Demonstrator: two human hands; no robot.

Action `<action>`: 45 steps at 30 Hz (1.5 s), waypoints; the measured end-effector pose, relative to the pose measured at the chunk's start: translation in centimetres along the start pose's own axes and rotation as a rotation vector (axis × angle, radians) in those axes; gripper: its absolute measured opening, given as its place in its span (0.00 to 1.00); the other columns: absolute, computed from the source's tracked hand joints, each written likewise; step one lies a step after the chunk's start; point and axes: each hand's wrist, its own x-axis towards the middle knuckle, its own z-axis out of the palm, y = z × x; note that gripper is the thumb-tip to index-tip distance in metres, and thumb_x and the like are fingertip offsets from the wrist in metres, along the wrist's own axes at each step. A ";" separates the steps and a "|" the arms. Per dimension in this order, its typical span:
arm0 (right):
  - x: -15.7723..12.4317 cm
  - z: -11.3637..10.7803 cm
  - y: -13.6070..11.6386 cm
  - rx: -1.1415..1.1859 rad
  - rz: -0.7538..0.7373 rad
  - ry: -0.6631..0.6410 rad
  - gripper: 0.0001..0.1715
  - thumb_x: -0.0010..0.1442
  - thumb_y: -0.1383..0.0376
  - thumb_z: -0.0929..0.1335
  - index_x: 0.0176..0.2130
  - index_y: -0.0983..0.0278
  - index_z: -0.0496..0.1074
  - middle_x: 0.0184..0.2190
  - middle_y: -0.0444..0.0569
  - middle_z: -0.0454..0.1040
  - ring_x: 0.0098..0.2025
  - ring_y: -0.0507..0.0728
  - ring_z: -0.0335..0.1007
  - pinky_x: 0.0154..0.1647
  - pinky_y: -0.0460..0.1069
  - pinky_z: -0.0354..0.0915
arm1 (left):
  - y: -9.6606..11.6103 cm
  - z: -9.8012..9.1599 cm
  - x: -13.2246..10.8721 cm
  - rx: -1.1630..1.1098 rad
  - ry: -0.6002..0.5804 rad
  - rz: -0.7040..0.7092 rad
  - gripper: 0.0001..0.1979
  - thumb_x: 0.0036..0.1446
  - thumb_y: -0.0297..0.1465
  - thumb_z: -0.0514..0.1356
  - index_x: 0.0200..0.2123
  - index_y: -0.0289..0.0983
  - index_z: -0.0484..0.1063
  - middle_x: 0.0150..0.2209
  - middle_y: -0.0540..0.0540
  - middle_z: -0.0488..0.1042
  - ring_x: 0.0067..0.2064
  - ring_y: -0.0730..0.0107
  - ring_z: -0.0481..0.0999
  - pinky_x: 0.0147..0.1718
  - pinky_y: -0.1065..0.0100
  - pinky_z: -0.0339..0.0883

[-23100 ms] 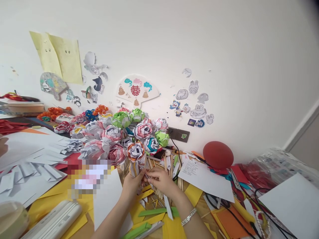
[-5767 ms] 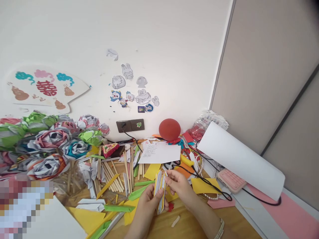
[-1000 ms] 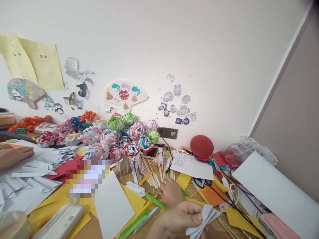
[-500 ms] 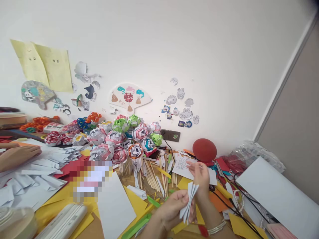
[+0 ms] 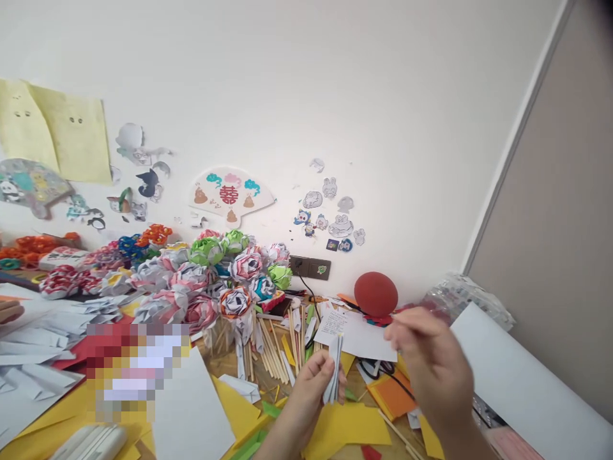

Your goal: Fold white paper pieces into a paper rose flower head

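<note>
My left hand is closed on a thin stack of folded white paper pieces, held upright above yellow paper. My right hand is raised to the right of the stack, apart from it, and smeared by motion, so its fingers are unclear. Just behind the stack lie wooden sticks and a bunch of folded paper roses.
A white sheet lies at the front left and a large white card at the right. A red ball, a written note and black cables sit near the wall. Another person's hand rests on cut white strips at far left.
My right hand has left the paper stack and swung out to the right. My left hand has lifted the stack a little and turned it upright. The view has shifted slightly to the right.
</note>
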 end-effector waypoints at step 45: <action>2.4 1.1 0.2 0.289 0.615 -0.232 0.06 0.54 0.64 0.65 0.31 0.66 0.66 0.16 0.38 0.62 0.20 0.49 0.59 0.22 0.43 0.55 | 6.7 8.4 2.3 0.439 0.139 0.262 0.13 0.46 0.39 0.64 0.31 0.35 0.71 0.17 0.54 0.70 0.18 0.77 0.65 0.16 0.75 0.61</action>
